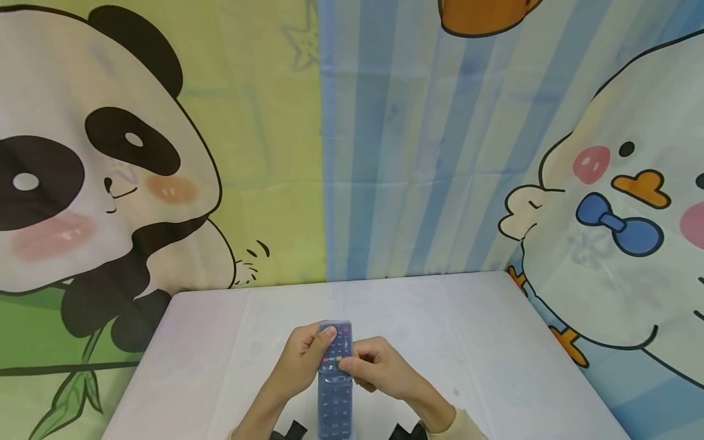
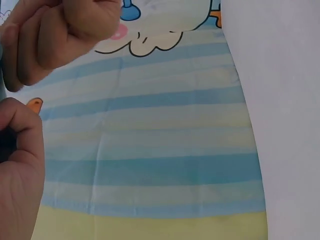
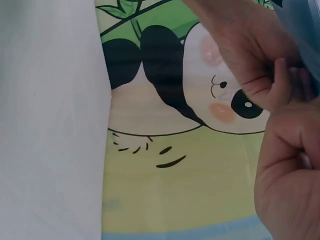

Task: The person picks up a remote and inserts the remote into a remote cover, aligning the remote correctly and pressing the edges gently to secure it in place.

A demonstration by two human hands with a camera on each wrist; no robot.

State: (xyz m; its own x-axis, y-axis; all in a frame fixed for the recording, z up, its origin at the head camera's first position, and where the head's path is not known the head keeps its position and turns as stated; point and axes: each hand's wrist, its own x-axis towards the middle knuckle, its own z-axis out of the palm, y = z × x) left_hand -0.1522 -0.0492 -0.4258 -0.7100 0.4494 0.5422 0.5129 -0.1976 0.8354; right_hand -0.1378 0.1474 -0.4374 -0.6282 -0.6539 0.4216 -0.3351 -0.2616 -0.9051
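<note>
Blue-grey plastic, shiny and wrinkled across the middle, covered the remote (image 1: 335, 406), which ran up and down the lower middle of the head view, its near end cut off by the bottom edge. The left hand (image 1: 301, 360) gripped its upper left side, thumb laid over the buttons; the right hand (image 1: 385, 370) pinched its right edge a little lower, just above the wrinkle. It would probably handle as light and stiff, with a thin, slippery wrap that might tear under a hard pull; its long sides looked the surest place to hold.

Under the arms lay a white table (image 1: 220, 366), with 2 black straps (image 1: 297, 429) at the bottom edge. Behind it hung a cloth printed with a panda (image 1: 110, 177) on the left and a chick (image 1: 599, 275) on the right.

Only the head view showed the coloured buttons. The left wrist view showed the right hand's curled fingers in the upper left; the right wrist view caught just a blue-grey strip of remote in the upper right.
</note>
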